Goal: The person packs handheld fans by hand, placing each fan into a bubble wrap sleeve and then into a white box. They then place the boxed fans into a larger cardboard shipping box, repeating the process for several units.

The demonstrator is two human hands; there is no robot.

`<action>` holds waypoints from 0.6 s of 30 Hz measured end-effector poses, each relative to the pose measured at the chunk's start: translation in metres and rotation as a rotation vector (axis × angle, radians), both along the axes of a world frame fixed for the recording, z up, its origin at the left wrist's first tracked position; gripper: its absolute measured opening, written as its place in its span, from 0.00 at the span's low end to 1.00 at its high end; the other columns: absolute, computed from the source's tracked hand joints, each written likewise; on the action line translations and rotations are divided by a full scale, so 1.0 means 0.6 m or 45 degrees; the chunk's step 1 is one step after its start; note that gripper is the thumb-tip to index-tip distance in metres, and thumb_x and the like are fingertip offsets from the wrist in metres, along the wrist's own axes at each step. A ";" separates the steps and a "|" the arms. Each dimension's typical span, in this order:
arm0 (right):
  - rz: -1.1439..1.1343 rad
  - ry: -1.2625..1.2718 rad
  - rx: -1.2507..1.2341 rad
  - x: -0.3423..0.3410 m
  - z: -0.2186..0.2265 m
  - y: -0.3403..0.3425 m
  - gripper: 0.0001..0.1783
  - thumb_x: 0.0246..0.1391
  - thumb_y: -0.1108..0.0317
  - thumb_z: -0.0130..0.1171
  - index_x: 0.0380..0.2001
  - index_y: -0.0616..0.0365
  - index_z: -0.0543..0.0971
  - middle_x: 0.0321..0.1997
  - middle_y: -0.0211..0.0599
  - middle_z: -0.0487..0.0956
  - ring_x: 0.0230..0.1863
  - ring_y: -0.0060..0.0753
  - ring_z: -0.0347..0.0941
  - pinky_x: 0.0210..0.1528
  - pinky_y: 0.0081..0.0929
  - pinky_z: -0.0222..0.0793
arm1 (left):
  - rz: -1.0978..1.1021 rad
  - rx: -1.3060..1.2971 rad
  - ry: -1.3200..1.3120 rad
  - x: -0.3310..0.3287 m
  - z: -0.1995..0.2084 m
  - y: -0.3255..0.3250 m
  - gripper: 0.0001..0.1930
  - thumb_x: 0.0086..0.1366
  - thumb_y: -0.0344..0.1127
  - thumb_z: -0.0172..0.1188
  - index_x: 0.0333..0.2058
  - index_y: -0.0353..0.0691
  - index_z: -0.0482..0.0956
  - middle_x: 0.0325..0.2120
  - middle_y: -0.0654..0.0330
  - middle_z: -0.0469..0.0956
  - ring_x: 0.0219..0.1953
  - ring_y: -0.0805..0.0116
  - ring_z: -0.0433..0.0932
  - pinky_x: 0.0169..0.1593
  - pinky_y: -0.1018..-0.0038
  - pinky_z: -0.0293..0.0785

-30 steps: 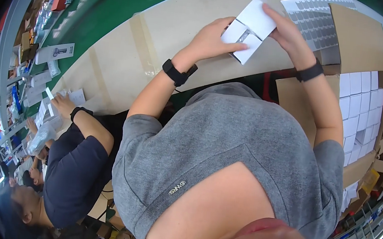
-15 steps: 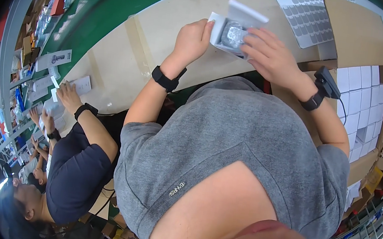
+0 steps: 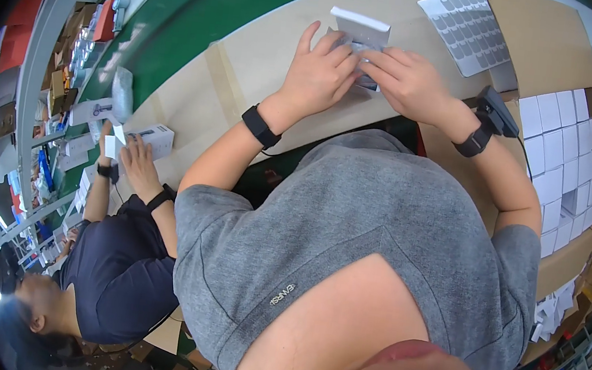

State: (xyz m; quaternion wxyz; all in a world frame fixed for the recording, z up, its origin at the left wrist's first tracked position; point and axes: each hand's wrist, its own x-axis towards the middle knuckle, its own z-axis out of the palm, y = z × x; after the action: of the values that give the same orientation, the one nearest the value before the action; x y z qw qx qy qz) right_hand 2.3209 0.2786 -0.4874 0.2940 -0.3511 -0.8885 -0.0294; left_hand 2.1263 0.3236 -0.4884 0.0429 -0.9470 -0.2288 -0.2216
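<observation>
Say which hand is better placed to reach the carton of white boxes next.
Likely the right hand: it's nearer the carton; the left hand is on the left of the open box.

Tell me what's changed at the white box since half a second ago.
The left hand has left the side of the white box and moved right; its fingers are now over the opening, close to those of the right hand. The lid still stands raised on the far side, the right hand remains at the box, and the carton stays at the right.
</observation>
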 end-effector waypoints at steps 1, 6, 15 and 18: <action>-0.006 0.005 0.014 -0.004 0.001 0.004 0.13 0.39 0.74 0.56 0.33 0.59 0.75 0.40 0.35 0.73 0.40 0.36 0.69 0.35 0.26 0.69 | 0.037 -0.013 0.042 -0.007 0.003 -0.003 0.08 0.50 0.36 0.59 0.29 0.43 0.74 0.36 0.63 0.73 0.47 0.61 0.67 0.57 0.53 0.51; -0.133 -0.225 -0.143 -0.010 0.008 0.021 0.08 0.37 0.74 0.54 0.27 0.59 0.74 0.35 0.33 0.71 0.38 0.35 0.68 0.33 0.26 0.69 | -0.016 -0.015 0.109 -0.029 0.013 0.005 0.06 0.50 0.36 0.59 0.24 0.43 0.73 0.34 0.63 0.73 0.46 0.60 0.67 0.57 0.51 0.50; -0.078 -0.439 -0.369 -0.011 0.065 0.015 0.02 0.41 0.71 0.54 0.21 0.57 0.73 0.26 0.36 0.73 0.31 0.38 0.71 0.30 0.27 0.69 | -0.162 -0.231 -0.205 -0.052 0.004 0.012 0.06 0.50 0.35 0.58 0.21 0.39 0.73 0.33 0.61 0.73 0.44 0.58 0.67 0.51 0.61 0.62; -0.212 -0.546 -0.447 -0.047 0.062 0.032 0.03 0.42 0.69 0.54 0.21 0.57 0.74 0.23 0.37 0.74 0.27 0.39 0.73 0.28 0.28 0.70 | -0.160 -0.271 -0.235 -0.044 -0.008 0.013 0.06 0.50 0.34 0.57 0.20 0.38 0.73 0.33 0.60 0.72 0.43 0.59 0.68 0.47 0.65 0.65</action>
State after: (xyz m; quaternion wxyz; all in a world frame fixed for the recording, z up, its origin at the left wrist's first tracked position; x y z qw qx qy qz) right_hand 2.2924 0.2977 -0.4504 0.0305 -0.4541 -0.8900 0.0272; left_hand 2.1001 0.3316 -0.4933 -0.0927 -0.9343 -0.1942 -0.2843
